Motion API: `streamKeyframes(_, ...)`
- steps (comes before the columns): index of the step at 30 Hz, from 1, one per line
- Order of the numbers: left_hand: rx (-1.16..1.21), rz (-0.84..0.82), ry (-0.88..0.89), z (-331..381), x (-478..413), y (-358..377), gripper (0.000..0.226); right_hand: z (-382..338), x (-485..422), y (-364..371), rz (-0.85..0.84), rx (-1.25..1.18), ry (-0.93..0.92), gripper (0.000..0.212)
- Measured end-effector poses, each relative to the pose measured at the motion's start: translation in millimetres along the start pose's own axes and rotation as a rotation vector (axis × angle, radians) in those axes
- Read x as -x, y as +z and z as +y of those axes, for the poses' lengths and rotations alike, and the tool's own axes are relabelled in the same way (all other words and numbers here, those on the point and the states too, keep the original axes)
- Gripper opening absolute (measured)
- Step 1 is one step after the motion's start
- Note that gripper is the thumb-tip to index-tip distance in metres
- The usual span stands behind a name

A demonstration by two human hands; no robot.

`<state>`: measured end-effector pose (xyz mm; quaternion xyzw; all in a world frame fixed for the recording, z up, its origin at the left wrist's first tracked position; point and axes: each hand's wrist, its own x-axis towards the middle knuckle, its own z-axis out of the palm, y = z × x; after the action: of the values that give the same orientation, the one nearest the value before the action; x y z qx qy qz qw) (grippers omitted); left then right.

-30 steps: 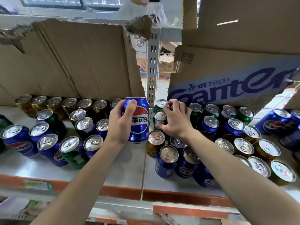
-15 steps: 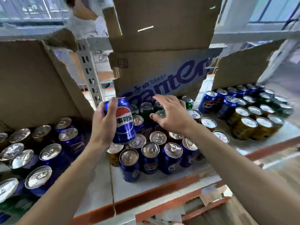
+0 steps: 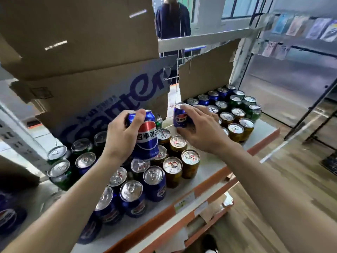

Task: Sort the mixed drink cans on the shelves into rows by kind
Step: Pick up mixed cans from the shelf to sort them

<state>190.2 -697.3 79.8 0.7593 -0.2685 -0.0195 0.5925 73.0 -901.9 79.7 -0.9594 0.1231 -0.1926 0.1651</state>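
My left hand (image 3: 122,137) grips a blue Pepsi can (image 3: 146,137) and holds it tilted in the air above the mixed cans on the shelf (image 3: 209,161). My right hand (image 3: 200,130) reaches to a second blue Pepsi can (image 3: 179,116) standing on the shelf, fingers over its top and thumb at its base. Below the lifted can stand blue cans (image 3: 155,183), gold cans (image 3: 189,163) and green cans (image 3: 60,172), mixed together. Further right is another group with gold cans (image 3: 237,130), green cans (image 3: 253,110) and blue cans (image 3: 213,96).
Torn cardboard sheets (image 3: 102,105) stand behind the cans, another (image 3: 206,77) at the back right. An orange strip (image 3: 182,199) edges the shelf front. A person (image 3: 173,19) stands beyond the rack. Wooden floor (image 3: 273,189) lies to the right.
My view has swung right along the shelf. My left hand carried the blue can rightward with it. My right hand moved from the middle cans to the lone blue can further right.
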Motion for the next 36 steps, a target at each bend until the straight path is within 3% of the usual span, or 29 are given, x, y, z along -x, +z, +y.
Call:
streamKeyframes(9,-0.027,0.117,-0.05,19.0,-42.8,95.8,0.021,99.9,-47.1,-17.5,-0.128,0.013,-0.067,0.078)
streamKeyframes(12,-0.057,0.158,-0.102,20.3,-56.3,129.2,0.026,131.0,-63.3,-22.3,-0.184,0.006,-0.106,0.087)
streamKeyframes(18,-0.261,0.213,-0.159,3.5,-82.4,177.0,0.043,183.0,-88.1,-21.4,-0.3,-0.077,-0.195,0.081)
streamKeyframes(21,-0.342,0.22,-0.2,0.2,-90.1,196.5,0.038,205.1,-97.8,-19.6,-0.353,-0.117,-0.226,0.081)
streamKeyframes(26,-0.43,0.201,-0.295,-7.4,-97.1,217.2,0.034,226.0,-108.1,-16.0,-0.415,-0.057,-0.216,0.086)
streamKeyframes(32,-0.533,0.177,-0.36,-18.4,-97.6,235.1,0.049,233.3,-112.2,-14.9,-0.467,-0.057,-0.222,0.088)
streamKeyframes(36,-0.547,0.1,-0.38,-31.4,-97.7,241.5,0.048,236.8,-109.6,-8.8,-0.456,-0.077,-0.232,0.089)
